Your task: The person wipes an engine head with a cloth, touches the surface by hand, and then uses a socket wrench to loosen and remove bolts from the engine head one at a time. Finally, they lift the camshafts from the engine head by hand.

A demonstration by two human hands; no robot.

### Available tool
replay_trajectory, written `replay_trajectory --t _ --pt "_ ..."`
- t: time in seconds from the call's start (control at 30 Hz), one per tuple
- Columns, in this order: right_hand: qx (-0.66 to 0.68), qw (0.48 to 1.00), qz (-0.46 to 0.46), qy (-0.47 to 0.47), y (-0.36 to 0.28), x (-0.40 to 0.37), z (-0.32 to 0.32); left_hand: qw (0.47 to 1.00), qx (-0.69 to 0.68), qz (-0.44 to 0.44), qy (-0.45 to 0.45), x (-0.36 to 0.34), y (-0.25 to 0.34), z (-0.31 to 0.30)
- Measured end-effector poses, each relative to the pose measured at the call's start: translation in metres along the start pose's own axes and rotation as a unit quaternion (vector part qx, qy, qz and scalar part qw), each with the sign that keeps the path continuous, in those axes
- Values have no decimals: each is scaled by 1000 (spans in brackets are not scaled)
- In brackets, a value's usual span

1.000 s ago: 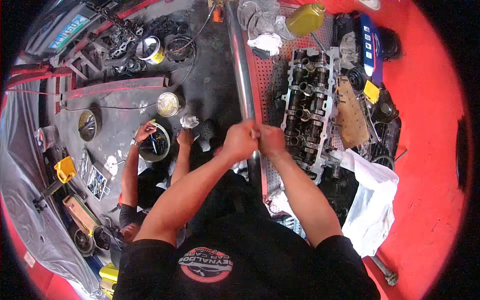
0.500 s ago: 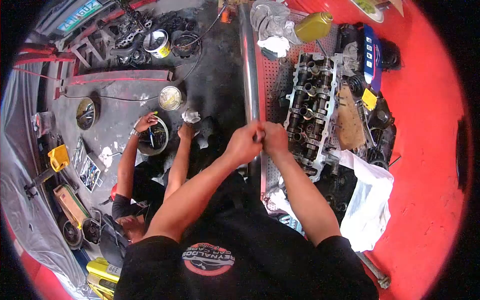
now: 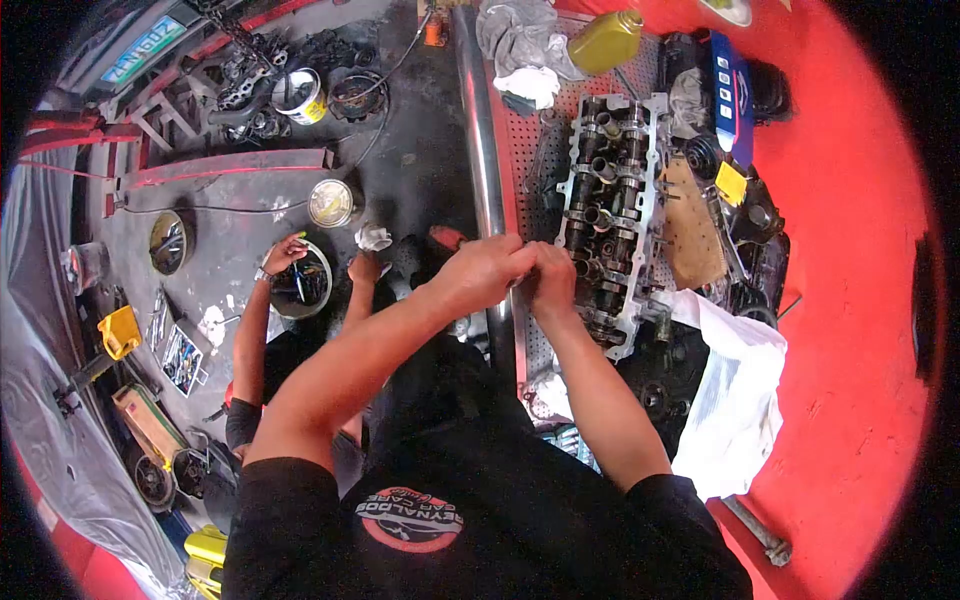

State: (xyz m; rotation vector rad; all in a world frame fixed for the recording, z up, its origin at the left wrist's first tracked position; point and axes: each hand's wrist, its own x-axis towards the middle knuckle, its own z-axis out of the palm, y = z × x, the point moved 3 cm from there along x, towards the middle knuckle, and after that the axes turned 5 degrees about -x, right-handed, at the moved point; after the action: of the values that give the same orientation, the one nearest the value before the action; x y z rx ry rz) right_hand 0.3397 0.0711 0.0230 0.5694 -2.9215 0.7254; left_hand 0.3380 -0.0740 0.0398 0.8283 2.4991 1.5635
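My left hand point(image 3: 487, 272) and my right hand point(image 3: 552, 280) meet in front of me, above the chrome edge bar point(image 3: 483, 170) of the red workbench. The fingers of both are closed and pressed together around something small and dark, mostly hidden between them. Just right of my hands lies an engine cylinder head point(image 3: 612, 215) with its camshafts and tubes showing. It rests on the perforated bench top point(image 3: 525, 150). A white cloth point(image 3: 735, 400) hangs near my right forearm.
A co-worker's hand point(image 3: 283, 253) is at a bucket point(image 3: 318, 290) on the floor, the other near a crumpled white cloth point(image 3: 373, 237). A yellow-green jug point(image 3: 605, 42), grey rags point(image 3: 520, 35), a brown board point(image 3: 693, 235) and a blue container point(image 3: 733, 100) surround the cylinder head.
My view has shifted slightly, so the bench appears further left. Both hands stay together, and my left hand has turned over the small dark thing, which shows less now.
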Motion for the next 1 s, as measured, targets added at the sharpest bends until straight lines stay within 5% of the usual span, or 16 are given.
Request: replay_trajectory --t 0.17,0.3,0.37,0.4,0.47,0.53,0.57,0.67,0.7,0.73,0.8,0.93,1.0 --pt "-71 996 -19 -53 8 -3 20 999 37 24 -7 -13 -20 4" --pt "-83 995 4 -55 7 2 17 917 -182 -340 101 -10 -20 16" --pt "-83 996 -10 10 1 -7 21 926 -157 -335 73 -8 -7 14" --pt "-84 995 -20 45 -2 -9 21 931 -143 -330 62 -4 -6 13" --pt "-65 998 7 1 -1 -17 17 992 -49 -113 31 -4 -9 13" --pt "-41 999 -3 -25 5 -12 15 997 53 59 -20 2 -7 1" --pt "-34 998 0 -44 4 -5 13 994 74 78 -26 5 -3 -2" --pt "-32 985 59 -159 12 11 19 957 -111 -257 79 -1 -23 21" --pt "-48 970 14 -236 14 16 21 927 -131 -326 134 -6 -23 22" --pt "-56 969 0 -240 14 18 22 842 -299 -425 148 -14 -25 28" --pt "-70 965 -27 -250 10 10 25 560 -587 -564 153 -26 -14 36" --pt "-94 978 -19 -187 -9 4 15 583 -575 -522 237 -36 -4 44" --pt "-107 977 -32 -180 -12 16 15 655 -522 -487 248 -35 -6 38"
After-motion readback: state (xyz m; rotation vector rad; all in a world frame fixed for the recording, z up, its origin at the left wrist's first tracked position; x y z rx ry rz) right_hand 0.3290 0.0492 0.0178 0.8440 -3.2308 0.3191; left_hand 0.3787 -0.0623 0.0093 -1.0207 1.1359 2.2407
